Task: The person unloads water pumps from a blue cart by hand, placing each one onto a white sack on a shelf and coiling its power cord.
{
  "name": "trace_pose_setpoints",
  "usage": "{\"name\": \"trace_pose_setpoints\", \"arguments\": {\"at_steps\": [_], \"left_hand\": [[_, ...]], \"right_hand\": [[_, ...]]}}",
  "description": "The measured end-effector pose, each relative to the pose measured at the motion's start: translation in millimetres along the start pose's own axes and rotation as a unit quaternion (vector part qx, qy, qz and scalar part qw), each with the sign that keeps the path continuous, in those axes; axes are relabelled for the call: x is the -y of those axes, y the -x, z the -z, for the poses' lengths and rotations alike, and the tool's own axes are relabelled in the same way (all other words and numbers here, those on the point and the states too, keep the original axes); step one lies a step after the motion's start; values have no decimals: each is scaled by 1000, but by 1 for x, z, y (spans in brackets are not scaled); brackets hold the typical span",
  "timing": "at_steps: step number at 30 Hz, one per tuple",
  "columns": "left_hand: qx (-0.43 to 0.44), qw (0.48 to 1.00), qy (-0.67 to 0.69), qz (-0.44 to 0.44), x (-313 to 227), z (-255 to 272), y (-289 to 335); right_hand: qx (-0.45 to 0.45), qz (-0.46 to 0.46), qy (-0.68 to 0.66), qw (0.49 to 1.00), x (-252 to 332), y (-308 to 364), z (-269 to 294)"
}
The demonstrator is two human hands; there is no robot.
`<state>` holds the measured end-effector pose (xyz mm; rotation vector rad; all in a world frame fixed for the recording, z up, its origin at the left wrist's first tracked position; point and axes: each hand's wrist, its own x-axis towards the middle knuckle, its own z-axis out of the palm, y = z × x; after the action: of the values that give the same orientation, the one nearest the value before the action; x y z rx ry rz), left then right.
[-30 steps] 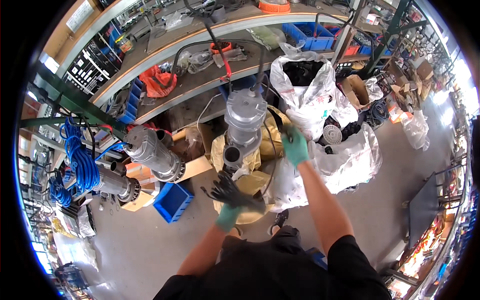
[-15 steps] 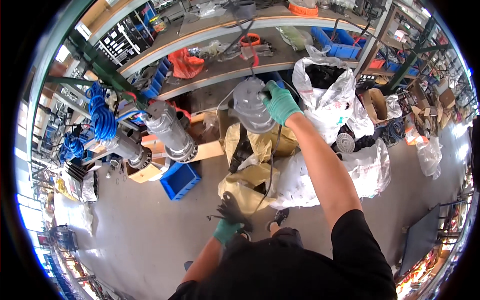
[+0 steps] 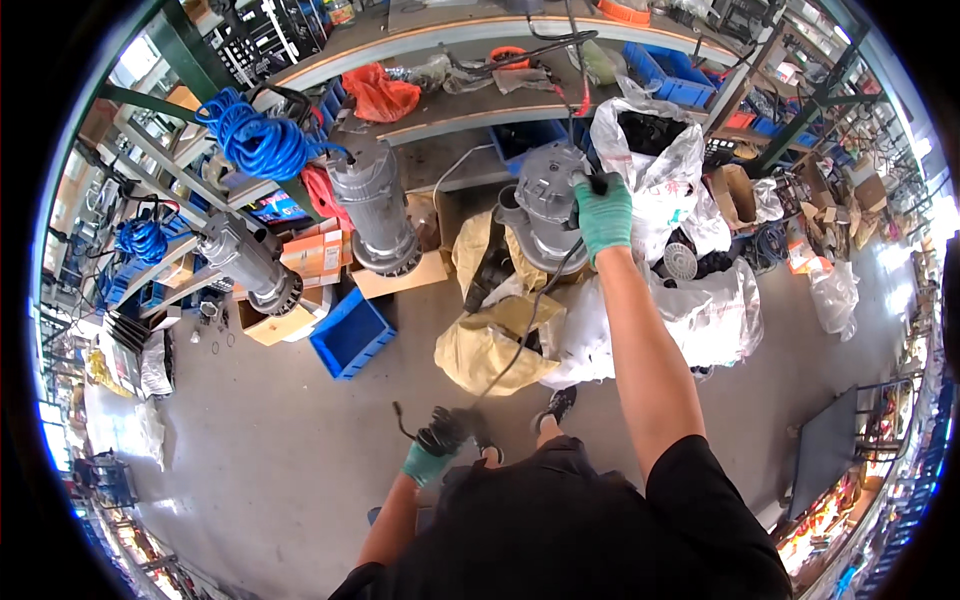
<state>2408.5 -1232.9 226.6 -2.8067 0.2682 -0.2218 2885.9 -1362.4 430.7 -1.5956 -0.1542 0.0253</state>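
A grey submersible pump hangs upright in front of the shelf, a hoist line above it. My right hand, in a green glove, is closed at the pump's upper right side, around the black cable close to the housing; its fingertips are partly hidden. From there the black cable runs down to my left hand, also gloved in green. That hand is closed around a bunched coil of black cable, slightly blurred, with a loose end sticking up.
Two more grey pumps, one nearer and one farther left, hang with blue coiled cables. A blue bin stands on the floor. Yellow sacks and white sacks lie below the pump. A shelf runs behind.
The pump by my right hand sits farther right and more upright, and my right hand has moved with it. My view has shifted. My left hand still holds the cable coil.
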Motion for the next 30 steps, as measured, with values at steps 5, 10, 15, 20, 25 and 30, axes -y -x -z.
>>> {"name": "trace_pose_setpoints", "arguments": {"at_steps": [5,10,15,20,25,30], "left_hand": [[73,989,129,-5,44,-12,65],[40,771,609,180,50,-49,126],[90,689,654,300,33,-51,167],[45,469,839,273,65,50,97],[-23,376,858,349,50,45,83],[-59,136,927,345,26,20,81]], "right_hand": [[-50,-5,-131,990,-18,58,1],[7,-39,-136,990,-60,144,-12],[137,-167,-140,966,-134,247,-41],[155,-250,-112,949,-194,345,-63],[322,-197,10,926,-281,441,-68],[440,-199,146,863,-235,405,-36]]}}
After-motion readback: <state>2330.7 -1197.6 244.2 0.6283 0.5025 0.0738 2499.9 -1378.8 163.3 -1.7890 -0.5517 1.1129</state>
